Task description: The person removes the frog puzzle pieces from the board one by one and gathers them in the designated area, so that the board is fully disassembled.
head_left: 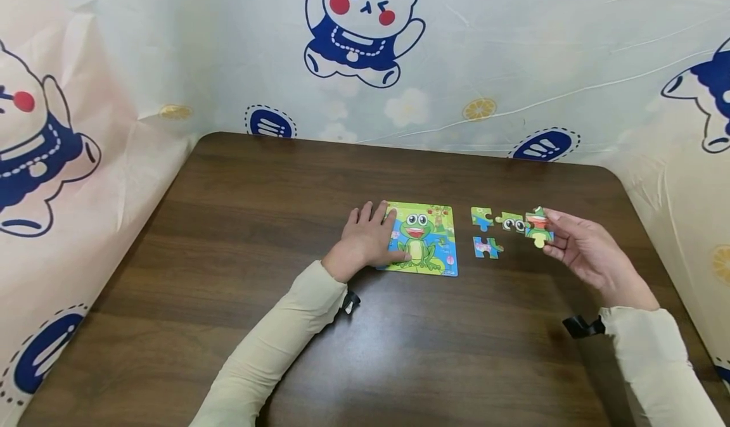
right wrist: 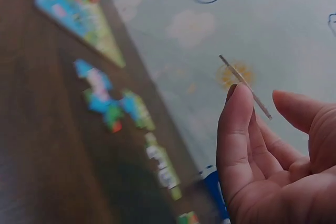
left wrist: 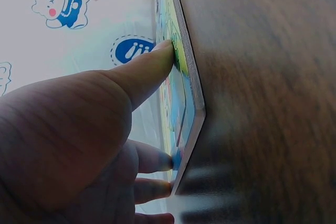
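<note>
Head view: my right hand (head_left: 590, 256) pinches a puzzle piece (head_left: 539, 234) by its edge at the fingertips. The right wrist view shows it nearly edge-on, with one fingertip standing just off it, so this looks a thin hold. If my fingers roll, I judge the piece could pivot or drop onto the table (head_left: 285, 186) under my grip.

To the left of that grip lie the loose pieces. Nearest is the eyes piece (head_left: 511, 222), with the corner piece (head_left: 482, 218) beyond it and the pink-marked piece (head_left: 487, 248) below that one. A red-and-green piece (right wrist: 187, 217) is cut off by the right wrist view's lower edge. From above, my pinched piece seems to overlap it, and I cannot tell how clear the two are. Lowering my fingers here could knock these pieces askew or stack one on another.

Further left of the grip, my left hand (head_left: 371, 237) grasps nothing; it lies spread over the near-left side of the frog board (head_left: 426, 215), thumb on its face. Pressing unevenly, or dragging my palm, could slide the board or tip it, since two of my fingers are right at its edge.
</note>
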The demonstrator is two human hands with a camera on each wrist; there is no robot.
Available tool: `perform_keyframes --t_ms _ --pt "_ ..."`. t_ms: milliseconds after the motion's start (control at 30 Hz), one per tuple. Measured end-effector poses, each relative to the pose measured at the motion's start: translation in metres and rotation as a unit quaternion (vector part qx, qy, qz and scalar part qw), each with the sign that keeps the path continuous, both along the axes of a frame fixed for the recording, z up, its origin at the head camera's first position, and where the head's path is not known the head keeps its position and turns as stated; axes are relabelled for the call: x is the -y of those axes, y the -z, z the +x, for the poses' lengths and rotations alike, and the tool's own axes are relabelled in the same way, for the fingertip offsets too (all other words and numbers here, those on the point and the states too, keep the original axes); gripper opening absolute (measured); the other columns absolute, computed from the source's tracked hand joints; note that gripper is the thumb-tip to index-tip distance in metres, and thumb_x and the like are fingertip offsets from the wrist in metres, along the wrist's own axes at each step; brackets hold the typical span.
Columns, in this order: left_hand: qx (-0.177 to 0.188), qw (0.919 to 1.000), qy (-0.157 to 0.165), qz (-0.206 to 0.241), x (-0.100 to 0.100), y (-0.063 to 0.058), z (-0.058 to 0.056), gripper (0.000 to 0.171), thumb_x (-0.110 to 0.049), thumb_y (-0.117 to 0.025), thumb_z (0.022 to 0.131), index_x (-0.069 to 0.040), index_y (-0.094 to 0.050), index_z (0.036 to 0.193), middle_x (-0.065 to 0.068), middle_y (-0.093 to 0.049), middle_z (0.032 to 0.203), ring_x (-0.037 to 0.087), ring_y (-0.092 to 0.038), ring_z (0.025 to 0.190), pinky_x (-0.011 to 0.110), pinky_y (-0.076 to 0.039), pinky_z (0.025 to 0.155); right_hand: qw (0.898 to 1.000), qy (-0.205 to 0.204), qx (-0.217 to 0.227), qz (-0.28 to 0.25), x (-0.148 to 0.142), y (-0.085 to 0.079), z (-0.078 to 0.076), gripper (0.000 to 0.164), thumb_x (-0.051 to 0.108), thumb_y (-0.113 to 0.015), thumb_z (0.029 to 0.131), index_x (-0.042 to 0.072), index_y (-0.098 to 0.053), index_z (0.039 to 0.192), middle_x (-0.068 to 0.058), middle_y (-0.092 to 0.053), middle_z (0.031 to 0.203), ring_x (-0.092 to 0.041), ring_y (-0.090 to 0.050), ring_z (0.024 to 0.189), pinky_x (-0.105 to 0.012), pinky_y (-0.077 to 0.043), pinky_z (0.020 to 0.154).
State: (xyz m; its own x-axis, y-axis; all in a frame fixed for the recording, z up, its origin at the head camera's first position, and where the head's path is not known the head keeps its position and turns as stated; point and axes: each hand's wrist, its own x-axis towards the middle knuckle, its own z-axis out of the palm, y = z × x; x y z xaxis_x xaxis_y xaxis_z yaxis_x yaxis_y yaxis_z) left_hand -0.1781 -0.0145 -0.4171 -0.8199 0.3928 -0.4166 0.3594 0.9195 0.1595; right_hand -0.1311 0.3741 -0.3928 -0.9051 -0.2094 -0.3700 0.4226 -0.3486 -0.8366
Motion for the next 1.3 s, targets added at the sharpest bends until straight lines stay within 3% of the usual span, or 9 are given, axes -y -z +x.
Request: perform_keyframes --t_ms 300,467,567,733,900,1000,1167,1300 --pt "0.000 1.0000 0.001 0.000 -0.001 0.001 0.000 0.101 -0.073 -0.053 0.092 -0.019 -0.010 0.165 0.007 -0.001 0.173 0.034 -0.003 0.160 0.053 -0.009 0.128 0.997 0.000 0.040 0.072 -0.003 0.035 0.005 0.023 0.017 -0.055 0.105 0.020 -0.078 0.103 0.007 -0.077 0.095 -0.008 -0.071 0.080 -0.024 -0.061 0.072" --pt "0.001 1.0000 0.001 0.003 -0.001 0.001 0.000 0.101 -0.073 -0.053 0.092 -0.019 -0.010 0.165 0.007 0.000 0.173 0.034 -0.002 0.160 0.053 -0.008 0.128 0.987 -0.001 0.030 0.156 -0.003 0.047 0.007 0.017 0.021 -0.062 0.102 0.027 -0.077 0.107 0.015 -0.070 0.102 -0.005 -0.066 0.082 -0.022 -0.060 0.075" --pt "0.000 1.0000 0.002 0.004 0.000 0.001 0.000 0.101 -0.073 -0.053 0.092 -0.019 -0.009 0.165 0.007 0.000 0.173 0.034 -0.001 0.160 0.053 -0.008 0.128 0.970 -0.009 0.020 0.244 0.001 0.049 0.008 0.028 0.029 -0.066 0.100 0.021 -0.071 0.127 0.019 -0.065 0.106 0.000 -0.065 0.087 -0.022 -0.060 0.077" --pt "0.000 1.0000 0.000 0.005 0.001 0.001 0.000 0.101 -0.073 -0.053 0.092 -0.019 -0.010 0.165 0.007 -0.001 0.173 0.034 -0.002 0.160 0.053 -0.008 0.128 0.924 -0.033 -0.013 0.382 0.013 0.048 0.008 0.062 0.035 -0.060 0.102 -0.003 -0.046 0.149 0.018 -0.058 0.112 0.007 -0.066 0.090 -0.023 -0.060 0.081" --pt "0.004 1.0000 0.000 0.006 0.000 0.001 0.001 0.101 -0.073 -0.053 0.092 -0.018 -0.009 0.165 0.007 0.000 0.173 0.034 -0.001 0.160 0.053 -0.008 0.128 0.906 -0.036 -0.027 0.422 0.014 0.046 0.012 0.055 0.030 -0.057 0.105 -0.003 -0.049 0.147 0.008 -0.063 0.118 0.004 -0.071 0.088 -0.024 -0.060 0.080" --pt "0.002 1.0000 -0.001 0.002 0.000 0.000 0.002 0.101 -0.073 -0.053 0.092 -0.019 -0.010 0.165 0.007 -0.001 0.173 0.034 -0.001 0.160 0.053 -0.008 0.128 0.901 -0.033 -0.031 0.431 0.012 0.043 0.014 0.052 0.027 -0.056 0.105 -0.004 -0.050 0.146 0.006 -0.068 0.114 0.002 -0.073 0.085 -0.024 -0.060 0.078" --pt "-0.004 1.0000 0.000 -0.001 0.000 0.000 0.001 0.101 -0.073 -0.054 0.091 -0.019 -0.011 0.165 0.007 -0.002 0.173 0.034 -0.002 0.160 0.054 -0.008 0.128 0.907 -0.021 -0.037 0.420 0.008 0.042 0.015 0.051 0.024 -0.053 0.107 -0.009 -0.048 0.145 0.017 -0.069 0.094 0.000 -0.073 0.084 -0.024 -0.061 0.077" --pt "-0.002 1.0000 0.001 0.000 0.000 0.000 0.000 0.101 -0.073 -0.054 0.091 -0.019 -0.011 0.165 0.007 -0.002 0.173 0.034 -0.001 0.160 0.054 -0.007 0.128 0.908 -0.008 -0.047 0.416 0.008 0.042 0.017 0.056 0.032 -0.050 0.108 -0.010 -0.047 0.145 0.020 -0.068 0.091 -0.001 -0.073 0.083 -0.024 -0.061 0.076"
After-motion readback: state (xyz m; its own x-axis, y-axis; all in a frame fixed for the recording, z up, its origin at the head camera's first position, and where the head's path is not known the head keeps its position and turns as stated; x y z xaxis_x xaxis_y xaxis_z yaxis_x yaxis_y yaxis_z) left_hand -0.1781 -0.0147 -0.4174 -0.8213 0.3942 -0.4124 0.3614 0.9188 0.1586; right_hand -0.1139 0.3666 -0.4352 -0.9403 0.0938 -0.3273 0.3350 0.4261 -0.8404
